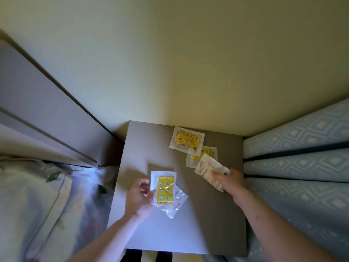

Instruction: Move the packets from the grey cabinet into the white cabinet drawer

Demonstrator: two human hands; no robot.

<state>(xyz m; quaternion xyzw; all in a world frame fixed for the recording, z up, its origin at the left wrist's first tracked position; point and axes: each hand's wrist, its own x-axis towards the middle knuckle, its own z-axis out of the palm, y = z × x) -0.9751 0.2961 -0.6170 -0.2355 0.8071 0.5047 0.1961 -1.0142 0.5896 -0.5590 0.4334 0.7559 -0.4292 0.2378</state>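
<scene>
Pinching a yellow packet in left hand, right hand pinching pale packets, grey cabinet top

No word, brand or number can be read on anything here. The pale packet I pinch in my right hand carries dark printed lines, too blurred to make out. The yellow packet in my left hand, and the one near the far edge of the cabinet top, show only small repeated pictures.
</scene>
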